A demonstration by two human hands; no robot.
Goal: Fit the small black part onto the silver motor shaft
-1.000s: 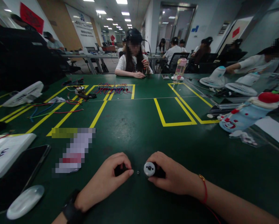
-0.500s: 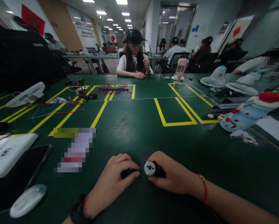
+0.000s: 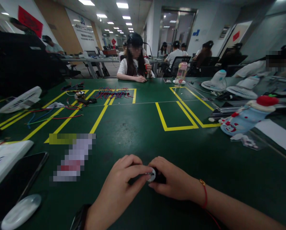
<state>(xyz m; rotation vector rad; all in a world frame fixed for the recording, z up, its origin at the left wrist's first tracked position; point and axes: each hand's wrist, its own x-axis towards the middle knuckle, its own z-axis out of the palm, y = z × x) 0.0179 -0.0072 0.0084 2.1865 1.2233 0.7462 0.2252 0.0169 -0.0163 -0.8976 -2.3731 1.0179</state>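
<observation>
Cylinder inside right hand

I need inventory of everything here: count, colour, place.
Table: 1, green, beneath
Tape strips: several, yellow, tabletop
Wires: many, mixed, left
Fans: 3, white, both sides
Blue bottle: 1, right
Pink bottle: 1, far edge
Flat device: 1, black, left
Oval object: 1, white, left
Box: 1, white, left
Blurred item: 1, pale purple, left
People: several, mixed clothing, background
Round part: 1, silver, lower centre
Left hand: 1, at part's face
Right hand: 1, around part
</observation>
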